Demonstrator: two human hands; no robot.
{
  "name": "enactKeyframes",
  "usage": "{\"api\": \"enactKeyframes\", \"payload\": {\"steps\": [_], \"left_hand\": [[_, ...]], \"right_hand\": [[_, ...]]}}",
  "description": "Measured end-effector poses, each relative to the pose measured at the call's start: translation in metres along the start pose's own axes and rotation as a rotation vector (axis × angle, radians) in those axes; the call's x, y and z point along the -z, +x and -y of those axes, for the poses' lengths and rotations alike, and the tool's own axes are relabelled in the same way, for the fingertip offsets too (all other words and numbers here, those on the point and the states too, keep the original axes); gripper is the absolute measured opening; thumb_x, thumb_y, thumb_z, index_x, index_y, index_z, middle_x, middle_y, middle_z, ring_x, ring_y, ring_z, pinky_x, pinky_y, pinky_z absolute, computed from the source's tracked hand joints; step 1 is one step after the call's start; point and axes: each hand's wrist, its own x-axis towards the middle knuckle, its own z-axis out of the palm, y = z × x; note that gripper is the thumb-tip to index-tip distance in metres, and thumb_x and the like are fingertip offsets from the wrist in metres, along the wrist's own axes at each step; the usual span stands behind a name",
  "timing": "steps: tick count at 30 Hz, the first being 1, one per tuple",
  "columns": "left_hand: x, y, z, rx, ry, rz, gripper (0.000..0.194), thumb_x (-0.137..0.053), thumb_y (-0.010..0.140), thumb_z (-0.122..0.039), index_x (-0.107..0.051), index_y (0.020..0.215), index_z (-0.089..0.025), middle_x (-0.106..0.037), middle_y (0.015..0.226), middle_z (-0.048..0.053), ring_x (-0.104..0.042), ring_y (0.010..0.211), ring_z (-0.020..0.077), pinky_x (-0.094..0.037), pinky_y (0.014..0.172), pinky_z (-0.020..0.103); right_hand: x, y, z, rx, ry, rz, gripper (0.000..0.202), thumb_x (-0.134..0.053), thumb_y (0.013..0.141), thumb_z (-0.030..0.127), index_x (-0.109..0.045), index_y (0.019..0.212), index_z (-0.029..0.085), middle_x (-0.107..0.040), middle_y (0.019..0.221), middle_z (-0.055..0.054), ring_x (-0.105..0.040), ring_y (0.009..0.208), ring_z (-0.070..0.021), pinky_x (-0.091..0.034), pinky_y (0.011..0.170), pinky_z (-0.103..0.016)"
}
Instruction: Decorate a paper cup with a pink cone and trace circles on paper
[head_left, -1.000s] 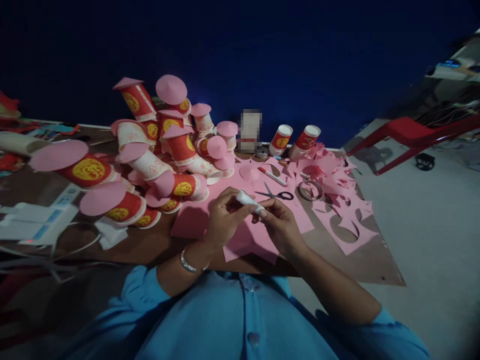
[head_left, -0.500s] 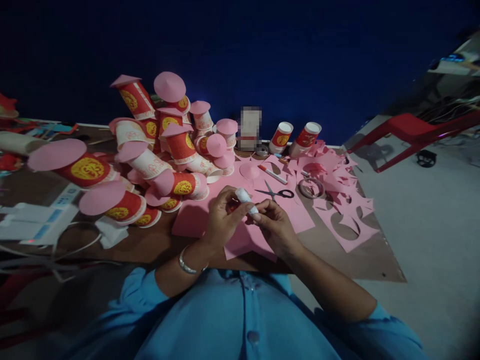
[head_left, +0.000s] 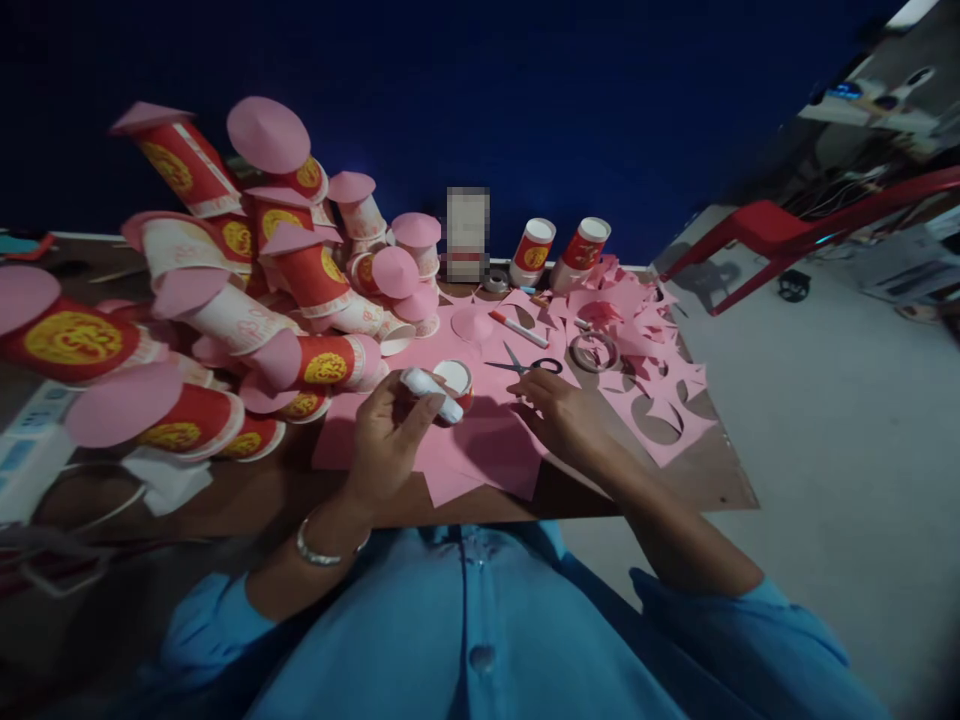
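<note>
My left hand (head_left: 386, 437) grips a white tube (head_left: 433, 394) between thumb and fingers. Just behind the tube a red paper cup (head_left: 469, 391) with a white top stands on pink paper sheets (head_left: 487, 450). My right hand (head_left: 559, 418) is apart from it on the right, its fingers spread and holding nothing, close to the black-handled scissors (head_left: 517, 367). A red and white marker (head_left: 520, 329) lies behind the scissors. Beside it, a flat pink paper cone (head_left: 472, 323) rests on the sheets.
Many red and white cups with pink cone tops (head_left: 325, 368) are piled at the left. Two cups (head_left: 583, 252) stand at the back. Tape rolls (head_left: 595, 351) and pink scraps (head_left: 660, 330) lie at the right, near a red stool (head_left: 765, 235).
My right hand has let go of the white tube and moved away to the right. The tube stays in my left hand, and the cup behind it has come into sight. The view has shifted.
</note>
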Motion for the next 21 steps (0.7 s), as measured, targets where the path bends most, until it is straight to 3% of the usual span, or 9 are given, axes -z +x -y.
{"api": "enactKeyframes", "payload": {"steps": [2, 5, 8, 10, 13, 15, 17, 19, 21], "left_hand": [[0.001, -0.003, 0.000, 0.047, 0.078, 0.031, 0.022, -0.078, 0.092, -0.040, -0.071, 0.093, -0.019, -0.076, 0.084, 0.002, -0.070, 0.070, 0.0144, -0.059, 0.062, 0.025], [-0.002, -0.005, 0.003, 0.063, 0.232, 0.078, 0.017, -0.081, 0.088, -0.033, -0.073, 0.094, -0.020, -0.075, 0.087, 0.002, -0.067, 0.075, 0.0141, -0.057, 0.068, 0.025], [-0.002, -0.005, 0.007, 0.005, 0.329, 0.146, 0.012, -0.079, 0.089, -0.031, -0.076, 0.096, -0.021, -0.074, 0.090, 0.002, -0.066, 0.077, 0.0142, -0.055, 0.069, 0.026], [-0.002, -0.006, 0.010, -0.046, 0.380, 0.182, 0.014, -0.080, 0.088, -0.030, -0.078, 0.100, -0.022, -0.074, 0.089, 0.002, -0.065, 0.075, 0.0138, -0.053, 0.065, 0.025], [-0.001, -0.008, 0.012, -0.087, 0.471, 0.212, 0.021, -0.080, 0.090, -0.028, -0.079, 0.109, -0.023, -0.076, 0.092, 0.002, -0.065, 0.076, 0.0136, -0.052, 0.064, 0.024], [-0.002, -0.010, 0.012, -0.112, 0.511, 0.228, 0.021, -0.079, 0.092, -0.029, -0.078, 0.112, -0.022, -0.077, 0.095, 0.003, -0.065, 0.075, 0.0135, -0.052, 0.062, 0.024], [-0.004, -0.011, 0.013, -0.155, 0.538, 0.238, 0.020, -0.078, 0.093, -0.030, -0.079, 0.111, -0.022, -0.078, 0.097, 0.004, -0.066, 0.074, 0.0136, -0.051, 0.060, 0.024], [-0.006, -0.011, 0.012, -0.207, 0.558, 0.232, 0.019, -0.078, 0.094, -0.029, -0.079, 0.111, -0.022, -0.078, 0.099, 0.004, -0.068, 0.075, 0.0142, -0.053, 0.062, 0.025], [-0.007, -0.011, 0.012, -0.243, 0.569, 0.225, 0.019, -0.079, 0.093, -0.028, -0.079, 0.111, -0.023, -0.078, 0.099, 0.005, -0.070, 0.079, 0.0153, -0.056, 0.066, 0.026]], "right_hand": [[-0.002, 0.000, -0.004, -0.011, -0.170, 0.119, 0.018, -0.057, 0.105, 0.019, -0.072, 0.114, 0.019, -0.073, 0.112, -0.012, -0.069, 0.102, -0.0241, -0.057, 0.081, -0.034], [-0.013, 0.003, -0.004, -0.002, -0.272, 0.246, 0.020, -0.054, 0.104, 0.012, -0.073, 0.101, 0.018, -0.074, 0.110, -0.012, -0.067, 0.100, -0.0241, -0.055, 0.077, -0.032], [-0.022, 0.007, -0.005, 0.003, -0.271, 0.278, 0.027, -0.052, 0.102, 0.007, -0.071, 0.087, 0.018, -0.075, 0.104, -0.014, -0.067, 0.099, -0.0253, -0.054, 0.076, -0.033], [-0.022, 0.008, -0.007, -0.018, -0.213, 0.215, 0.023, -0.053, 0.102, 0.008, -0.071, 0.091, 0.017, -0.076, 0.103, -0.014, -0.068, 0.098, -0.0256, -0.055, 0.078, -0.034], [-0.013, 0.009, -0.008, -0.163, 0.311, -0.033, 0.010, -0.063, 0.103, 0.026, -0.070, 0.106, 0.019, -0.077, 0.102, -0.010, -0.072, 0.089, -0.0217, -0.056, 0.075, -0.034], [-0.005, 0.011, -0.006, -0.287, 0.855, -0.171, 0.025, -0.074, 0.097, 0.042, -0.069, 0.112, 0.023, -0.078, 0.098, -0.005, -0.075, 0.085, -0.0202, -0.057, 0.070, -0.031], [0.000, 0.014, -0.001, -0.364, 1.226, -0.224, 0.038, -0.085, 0.086, 0.049, -0.072, 0.113, 0.026, -0.080, 0.098, -0.003, -0.077, 0.088, -0.0214, -0.057, 0.068, -0.031], [0.003, 0.016, 0.005, -0.410, 1.365, -0.234, 0.040, -0.092, 0.077, 0.049, -0.076, 0.107, 0.027, -0.082, 0.098, -0.003, -0.077, 0.090, -0.0214, -0.058, 0.070, -0.031], [0.001, 0.016, 0.010, -0.433, 1.360, -0.223, 0.037, -0.096, 0.072, 0.047, -0.080, 0.100, 0.027, -0.082, 0.097, -0.003, -0.075, 0.088, -0.0195, -0.058, 0.072, -0.031]]}}
